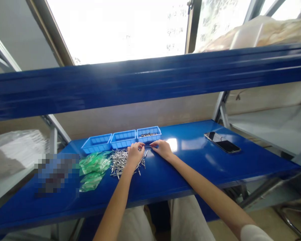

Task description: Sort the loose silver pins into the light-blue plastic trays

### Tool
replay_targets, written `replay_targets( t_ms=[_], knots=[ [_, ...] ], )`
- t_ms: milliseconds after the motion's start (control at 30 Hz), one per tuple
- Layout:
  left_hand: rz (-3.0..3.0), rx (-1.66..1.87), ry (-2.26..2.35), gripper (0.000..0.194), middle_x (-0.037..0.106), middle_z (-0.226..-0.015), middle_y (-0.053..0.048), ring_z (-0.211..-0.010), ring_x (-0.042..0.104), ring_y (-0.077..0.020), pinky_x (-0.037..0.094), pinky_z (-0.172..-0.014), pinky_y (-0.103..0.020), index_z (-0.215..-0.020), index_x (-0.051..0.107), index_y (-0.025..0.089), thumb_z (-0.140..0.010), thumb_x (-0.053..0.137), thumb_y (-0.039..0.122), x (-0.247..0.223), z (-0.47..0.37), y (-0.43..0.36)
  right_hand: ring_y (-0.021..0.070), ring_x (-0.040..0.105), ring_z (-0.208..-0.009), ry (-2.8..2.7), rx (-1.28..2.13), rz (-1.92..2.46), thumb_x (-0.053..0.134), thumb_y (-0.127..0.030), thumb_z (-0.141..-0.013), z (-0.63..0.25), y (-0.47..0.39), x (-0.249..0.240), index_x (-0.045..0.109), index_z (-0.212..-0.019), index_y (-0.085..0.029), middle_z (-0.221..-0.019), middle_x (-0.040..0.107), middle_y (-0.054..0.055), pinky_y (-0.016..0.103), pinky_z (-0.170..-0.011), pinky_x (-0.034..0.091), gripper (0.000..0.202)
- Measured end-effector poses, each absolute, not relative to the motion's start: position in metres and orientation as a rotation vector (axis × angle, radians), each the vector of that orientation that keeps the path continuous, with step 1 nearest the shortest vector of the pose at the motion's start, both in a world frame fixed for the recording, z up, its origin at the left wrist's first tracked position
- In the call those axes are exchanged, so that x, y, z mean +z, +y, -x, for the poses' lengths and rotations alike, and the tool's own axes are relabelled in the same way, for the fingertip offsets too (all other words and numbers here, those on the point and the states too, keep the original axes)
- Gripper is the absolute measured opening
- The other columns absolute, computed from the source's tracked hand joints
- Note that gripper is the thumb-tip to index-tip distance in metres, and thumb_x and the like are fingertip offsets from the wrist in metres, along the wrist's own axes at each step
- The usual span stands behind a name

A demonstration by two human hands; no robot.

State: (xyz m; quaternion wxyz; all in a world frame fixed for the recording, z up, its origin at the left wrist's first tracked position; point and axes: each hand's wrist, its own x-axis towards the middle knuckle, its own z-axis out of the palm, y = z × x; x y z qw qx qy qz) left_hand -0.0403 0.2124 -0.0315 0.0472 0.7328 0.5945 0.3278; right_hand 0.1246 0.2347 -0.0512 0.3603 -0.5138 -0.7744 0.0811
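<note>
A loose pile of thin silver metal pins, shaped like rivets, lies on the blue table. My left hand is over the pile's right side, its thumb and fingers curled together; whatever they pinch is too small to make out. Just to the right, in front of the right-hand blue bin, my right hand reaches inward with its fingertips close together. A tiny thing may be between them, but I cannot make it out. The fingertips of both hands are a short gap apart.
Three blue plastic bins stand in a row behind the pile: a left bin, a middle bin and a right bin holding small metal parts. Green plastic bags lie left. A phone rests right. A blue shelf beam crosses above.
</note>
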Motion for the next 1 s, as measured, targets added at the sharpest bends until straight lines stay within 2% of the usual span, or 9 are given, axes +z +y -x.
replay_targets(
  t_ms=[200, 300, 467, 633, 733, 833, 1000],
  knots=[
    [-2.465, 0.819, 1.524, 0.016, 0.062, -0.081, -0.002, -0.085, 0.053, -0.0197, 0.034, -0.079, -0.035, -0.085, 0.065, 0.023, -0.074, 0.056, 0.028, -0.030, 0.037, 0.204, 0.0145, 0.059, -0.071, -1.898, 0.294, 1.256, 0.061, -0.019, -0.068, -0.128, 0.234, -0.046, 0.067, -0.085, -0.023, -0.078, 0.068, 0.000, 0.025, -0.063, 0.044, 0.019],
    [-2.475, 0.761, 1.455, 0.017, 0.062, -0.081, -0.002, -0.084, 0.053, -0.0188, 0.036, -0.078, -0.034, -0.086, 0.065, 0.023, -0.073, 0.054, 0.022, -0.028, 0.039, 0.202, 0.0146, 0.059, -0.071, -1.890, 0.299, 1.232, 0.062, -0.018, -0.068, -0.128, 0.235, -0.045, 0.067, -0.086, -0.023, -0.077, 0.067, 0.000, 0.025, -0.063, 0.044, 0.019],
    [-2.375, 0.743, 1.250, 0.028, 0.061, -0.076, 0.000, -0.067, 0.054, -0.0124, 0.042, -0.070, -0.027, -0.091, 0.063, 0.021, -0.070, 0.049, 0.010, -0.025, 0.040, 0.202, 0.0148, 0.058, -0.071, -1.901, 0.316, 1.205, 0.062, -0.016, -0.068, -0.127, 0.234, -0.044, 0.067, -0.085, -0.023, -0.076, 0.067, 0.000, 0.024, -0.061, 0.042, 0.019],
    [-2.312, 0.726, 1.097, 0.039, 0.060, -0.084, 0.000, -0.065, 0.055, -0.0100, 0.044, -0.067, -0.024, -0.093, 0.063, 0.021, -0.063, 0.046, 0.004, -0.024, 0.039, 0.198, 0.0138, 0.056, -0.071, -1.871, 0.285, 1.160, 0.059, -0.018, -0.072, -0.126, 0.230, -0.037, 0.063, -0.097, -0.024, -0.074, 0.066, -0.001, 0.024, -0.062, 0.041, 0.026],
    [-2.288, 0.722, 1.105, 0.031, 0.061, -0.084, -0.001, -0.062, 0.054, -0.0098, 0.045, -0.064, -0.024, -0.091, 0.064, 0.020, -0.065, 0.050, 0.009, -0.021, 0.037, 0.195, 0.0132, 0.055, -0.069, -1.855, 0.282, 1.153, 0.059, -0.019, -0.073, -0.126, 0.229, -0.033, 0.061, -0.100, -0.024, -0.074, 0.066, -0.001, 0.024, -0.061, 0.041, 0.027],
    [-2.236, 0.761, 1.175, 0.022, 0.062, -0.075, -0.002, -0.058, 0.053, -0.0104, 0.044, -0.060, -0.024, -0.088, 0.065, 0.018, -0.071, 0.052, 0.021, -0.018, 0.036, 0.193, 0.0132, 0.055, -0.070, -1.852, 0.292, 1.149, 0.059, -0.022, -0.074, -0.127, 0.227, -0.031, 0.060, -0.101, -0.024, -0.076, 0.066, 0.000, 0.023, -0.059, 0.040, 0.028],
    [-2.148, 0.818, 1.222, 0.023, 0.061, -0.066, 0.000, -0.050, 0.051, -0.0092, 0.041, -0.051, -0.022, -0.085, 0.066, 0.017, -0.075, 0.049, 0.030, -0.021, 0.036, 0.196, 0.0131, 0.055, -0.070, -1.837, 0.306, 1.152, 0.057, -0.027, -0.076, -0.126, 0.225, -0.028, 0.057, -0.105, -0.025, -0.079, 0.065, 0.000, 0.022, -0.057, 0.039, 0.029]
  ],
)
